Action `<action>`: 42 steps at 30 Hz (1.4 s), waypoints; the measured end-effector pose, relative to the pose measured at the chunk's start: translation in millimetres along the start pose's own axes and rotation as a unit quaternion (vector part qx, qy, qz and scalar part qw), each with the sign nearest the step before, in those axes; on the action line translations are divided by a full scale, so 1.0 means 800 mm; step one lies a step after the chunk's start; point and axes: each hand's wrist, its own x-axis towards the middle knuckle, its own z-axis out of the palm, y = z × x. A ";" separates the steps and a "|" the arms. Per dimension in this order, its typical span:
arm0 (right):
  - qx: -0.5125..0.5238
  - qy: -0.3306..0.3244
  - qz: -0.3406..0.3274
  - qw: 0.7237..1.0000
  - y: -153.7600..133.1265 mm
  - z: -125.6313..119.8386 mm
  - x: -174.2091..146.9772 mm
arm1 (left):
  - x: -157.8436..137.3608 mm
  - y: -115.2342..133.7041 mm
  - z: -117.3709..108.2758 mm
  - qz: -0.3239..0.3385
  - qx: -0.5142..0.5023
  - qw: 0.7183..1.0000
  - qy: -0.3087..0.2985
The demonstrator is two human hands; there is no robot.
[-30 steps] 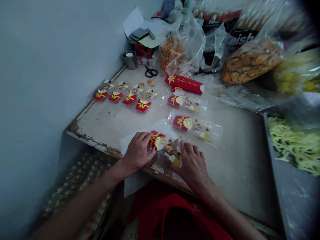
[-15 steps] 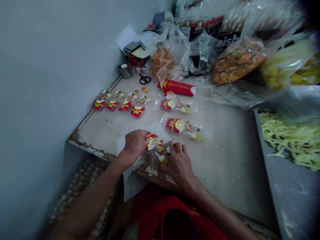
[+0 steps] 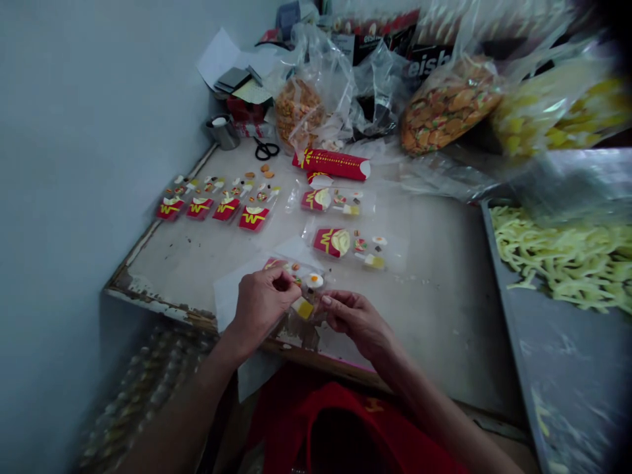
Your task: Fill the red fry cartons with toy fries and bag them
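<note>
A clear plastic packet [image 3: 322, 276] lies at the table's front edge between my hands. In it show a fried-egg piece [image 3: 314, 280], a yellow-and-white piece [image 3: 303, 307], a small burger-like piece [image 3: 295, 266] and part of a red fries box [image 3: 274, 263]. My left hand [image 3: 264, 299] is closed in a pinch over the packet's left side, beside a small green-and-red piece mostly hidden by the fingers. My right hand [image 3: 359, 324] pinches the packet's right end, thumb and forefinger together. White paper [image 3: 228, 289] lies under the packet.
Two similar packets [image 3: 332, 242] lie beyond my hands, and several more [image 3: 253, 218] form a row at left. Behind are a red carton [image 3: 336, 164], scissors [image 3: 266, 150], a metal cup [image 3: 224, 133] and bags of pieces [image 3: 444, 108]. At right, a grey tray [image 3: 548, 355] holds pale yellow strips.
The packet is lifted or tilted and the egg piece now shows. My left hand has moved over the packet's middle; my right hand has drawn back to its right end and closed.
</note>
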 end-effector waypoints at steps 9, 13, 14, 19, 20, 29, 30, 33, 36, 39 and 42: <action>0.118 0.049 -0.025 0.992 0.007 0.042 0.016 | -0.058 0.039 0.032 0.104 -0.037 0.994 0.010; 0.072 0.034 -0.108 0.991 -0.037 0.009 0.024 | -0.060 0.024 0.022 0.154 -0.092 0.983 0.027; 0.063 0.056 -0.134 0.987 -0.054 -0.006 0.030 | -0.050 0.011 0.014 0.160 -0.074 0.983 0.044; -0.004 0.179 -0.157 0.971 -0.138 -0.089 0.096 | 0.045 -0.075 -0.024 0.070 0.081 0.986 0.129; -0.031 0.189 -0.137 0.972 -0.148 -0.101 0.114 | 0.065 -0.087 -0.025 0.066 0.089 0.987 0.117; -0.576 0.325 0.042 0.749 -0.188 -0.148 0.121 | 0.141 -0.092 0.008 0.052 0.143 0.986 -0.069; -0.640 0.339 0.040 0.688 -0.195 -0.143 0.112 | 0.138 -0.096 0.003 0.053 0.144 0.986 -0.061; -0.705 0.314 -0.065 0.632 -0.208 -0.099 0.106 | 0.120 -0.114 -0.017 0.070 0.149 0.986 -0.033; -0.675 0.152 -0.243 0.680 -0.205 -0.022 0.148 | 0.109 -0.138 -0.037 0.051 0.127 0.990 -0.018; -0.687 -0.090 -0.373 0.617 -0.196 0.056 0.227 | 0.112 -0.176 -0.057 -0.022 0.007 1.000 -0.017; -0.732 -0.250 -0.393 0.497 -0.189 0.104 0.313 | 0.119 -0.219 -0.084 -0.100 -0.203 0.974 -0.032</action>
